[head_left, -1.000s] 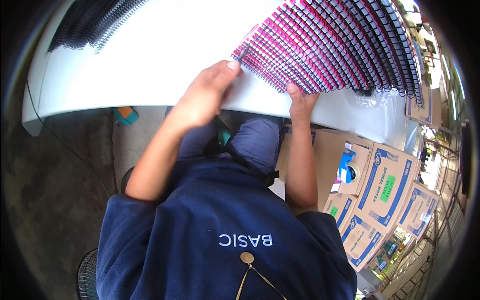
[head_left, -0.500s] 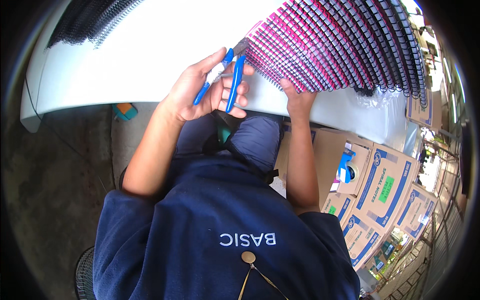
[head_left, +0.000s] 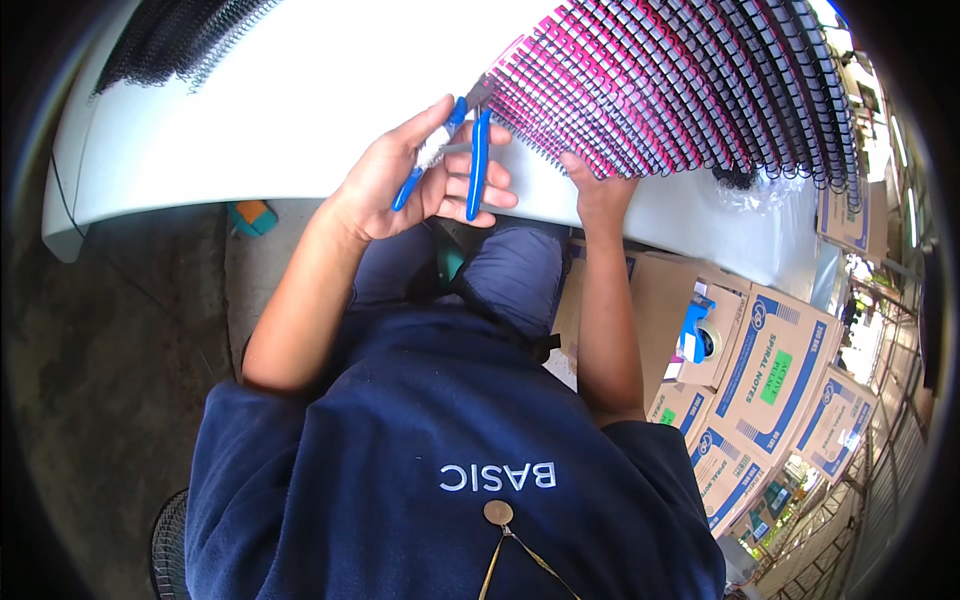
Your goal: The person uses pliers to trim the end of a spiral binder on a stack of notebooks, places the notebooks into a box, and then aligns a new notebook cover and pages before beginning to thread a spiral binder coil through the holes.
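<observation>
My left hand (head_left: pixel 400 180) holds a pair of cutting pliers (head_left: pixel 476 165) with blue handles, one wrapped in something white. The handles are spread apart between thumb and fingers. Its metal jaws are at the left corner of a fanned row of spiral notebooks (head_left: pixel 640 95), by the coil ends. These notebooks have black wire coils along pink and pale edges. On their near edge rests the thumb of my right hand (head_left: pixel 604 200); its other fingers are hidden beneath or behind them.
The white table (head_left: pixel 250 140) bears a bundle of black coils (head_left: pixel 170 45) at the far left and clear plastic (head_left: pixel 755 195) at the right. Below on the right stand cardboard boxes (head_left: pixel 775 375) and a blue tape dispenser (head_left: pixel 693 330). A dark cable (head_left: pixel 65 200) hangs over the left edge.
The plier handles have spread slightly wider, and my left fingers have straightened a little. The jaws stay near the notebook corner. My right hand stays at the near edge.
</observation>
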{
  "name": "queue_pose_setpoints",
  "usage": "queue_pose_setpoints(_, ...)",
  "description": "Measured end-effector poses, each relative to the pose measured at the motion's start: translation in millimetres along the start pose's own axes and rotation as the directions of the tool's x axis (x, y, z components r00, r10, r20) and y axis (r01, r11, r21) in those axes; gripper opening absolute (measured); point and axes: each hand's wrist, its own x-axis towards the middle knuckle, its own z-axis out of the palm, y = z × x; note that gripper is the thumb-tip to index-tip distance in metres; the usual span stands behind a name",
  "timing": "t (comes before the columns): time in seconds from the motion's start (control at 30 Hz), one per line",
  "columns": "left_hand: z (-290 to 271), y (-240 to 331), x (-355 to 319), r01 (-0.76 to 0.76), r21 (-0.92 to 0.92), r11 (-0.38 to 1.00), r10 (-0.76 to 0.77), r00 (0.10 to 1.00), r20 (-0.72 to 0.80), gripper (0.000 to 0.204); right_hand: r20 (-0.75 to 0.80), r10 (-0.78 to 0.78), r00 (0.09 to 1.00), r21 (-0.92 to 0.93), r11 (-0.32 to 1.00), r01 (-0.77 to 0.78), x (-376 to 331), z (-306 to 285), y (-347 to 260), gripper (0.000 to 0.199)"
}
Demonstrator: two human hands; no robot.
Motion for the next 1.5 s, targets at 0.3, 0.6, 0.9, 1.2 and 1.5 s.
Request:
queue_pose_setpoints(0.3,-2.9,-0.4,1.8,-0.018,0.152,0.988,0.023,0.999,-0.030,0.062,-0.015,-0.025,1.000,0.002,1.000,0.025,-1.0,-2.2,3.9,0.077)
queue_pose_setpoints(0.6,-2.7,-9.3,8.3,-0.031,0.096,0.995,0.037,0.998,-0.058,0.056,-0.007,0.008,1.000,0.089,0.996,-0.007,1.6,-0.2,-4.3,0.072)
queue_pose_setpoints(0.9,10.3,-17.0,3.0,-0.049,0.412,0.910,0.155,0.961,-0.228,0.057,-0.006,0.011,1.000,0.041,0.999,-0.011,-0.4,-1.5,-1.3,0.072)
queue_pose_setpoints(1.2,-12.7,-23.9,18.1,-0.037,-0.256,0.966,0.069,0.991,0.117,0.060,-0.014,0.007,1.000,0.081,0.997,-0.006,1.3,1.9,-4.7,0.076)
queue_pose_setpoints(1.5,28.8,2.0,2.6,0.304,0.931,0.202,0.475,0.801,-0.365,0.050,-0.014,-0.053,0.998,-0.017,0.998,0.053,1.1,-4.9,6.5,0.080)
